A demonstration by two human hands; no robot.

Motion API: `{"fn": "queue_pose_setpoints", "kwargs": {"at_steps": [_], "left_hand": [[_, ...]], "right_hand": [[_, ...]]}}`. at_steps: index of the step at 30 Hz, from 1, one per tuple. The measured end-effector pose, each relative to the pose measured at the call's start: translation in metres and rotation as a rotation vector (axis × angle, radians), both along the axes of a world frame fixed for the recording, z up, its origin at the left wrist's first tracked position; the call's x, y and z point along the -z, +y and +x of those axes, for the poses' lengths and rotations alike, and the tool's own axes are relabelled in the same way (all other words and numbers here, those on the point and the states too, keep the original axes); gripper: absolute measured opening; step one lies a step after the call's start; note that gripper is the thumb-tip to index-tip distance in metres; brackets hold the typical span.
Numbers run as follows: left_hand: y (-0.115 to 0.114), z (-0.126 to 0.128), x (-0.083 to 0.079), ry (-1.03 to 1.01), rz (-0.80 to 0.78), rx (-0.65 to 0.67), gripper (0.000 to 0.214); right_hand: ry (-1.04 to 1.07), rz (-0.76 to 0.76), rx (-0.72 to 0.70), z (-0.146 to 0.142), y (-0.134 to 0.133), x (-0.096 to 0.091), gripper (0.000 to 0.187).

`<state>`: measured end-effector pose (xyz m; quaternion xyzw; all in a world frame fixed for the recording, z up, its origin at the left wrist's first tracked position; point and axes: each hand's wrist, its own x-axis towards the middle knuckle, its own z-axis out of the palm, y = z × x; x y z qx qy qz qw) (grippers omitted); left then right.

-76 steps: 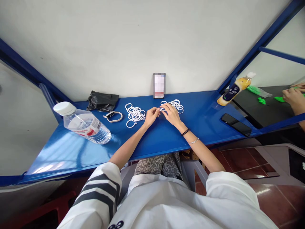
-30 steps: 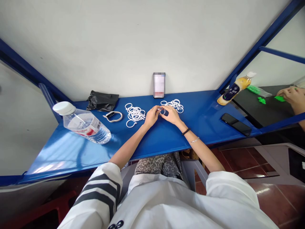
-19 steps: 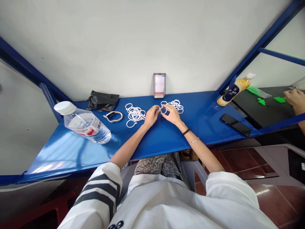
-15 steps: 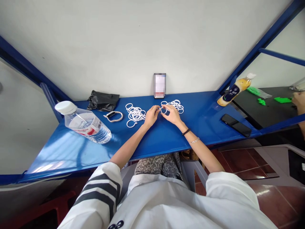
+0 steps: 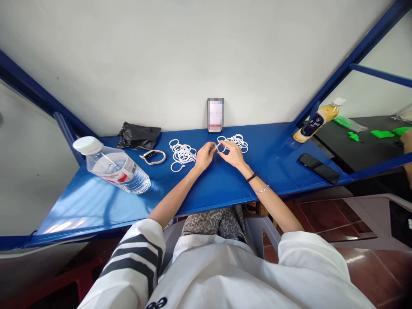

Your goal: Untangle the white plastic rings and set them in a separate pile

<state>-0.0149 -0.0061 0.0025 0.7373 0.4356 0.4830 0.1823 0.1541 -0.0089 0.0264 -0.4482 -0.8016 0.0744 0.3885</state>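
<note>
My left hand [image 5: 204, 156] and my right hand [image 5: 232, 155] meet over the blue table [image 5: 206, 189], fingers pinched together on one small white ring [image 5: 219, 147] held between them. A pile of loose white rings [image 5: 182, 153] lies just left of my left hand. A second, smaller pile of white rings [image 5: 237, 141] lies just beyond my right hand. My right wrist wears a dark bead bracelet and a thin silver bangle.
A clear water bottle [image 5: 111, 165] lies at the left, with a watch [image 5: 153, 157] and a black bag [image 5: 138, 135] behind it. A phone [image 5: 215, 115] leans on the wall. A juice bottle [image 5: 317, 119] and a dark phone [image 5: 318, 168] sit at the right. Another person's hand [image 5: 407, 141] shows at the far right edge.
My hands drew back from the right ring pile with one ring and now work it between them. The other person's hand at the right has slid toward the frame edge.
</note>
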Motion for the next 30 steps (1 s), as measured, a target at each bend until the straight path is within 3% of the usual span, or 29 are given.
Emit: {"fn": "queue_pose_setpoints", "kwargs": {"at_steps": [8, 15, 22, 30], "left_hand": [[0.0009, 0.0009, -0.0017, -0.252, -0.269, 0.113, 0.048], [0.0062, 0.0017, 0.0021, -0.359, -0.367, 0.243, 0.052], [0.0063, 0.0008, 0.005, -0.369, -0.324, 0.211, 0.047], [0.005, -0.0006, 0.0046, -0.113, -0.133, 0.107, 0.033]], "right_hand": [[-0.047, 0.043, 0.005, 0.001, -0.0004, -0.0013, 0.035], [-0.193, 0.062, -0.013, -0.0009, -0.0038, -0.0026, 0.034], [-0.157, 0.036, -0.048, -0.0028, -0.0059, -0.0024, 0.036], [-0.039, -0.025, -0.048, 0.0004, -0.0002, 0.0002, 0.039]]}}
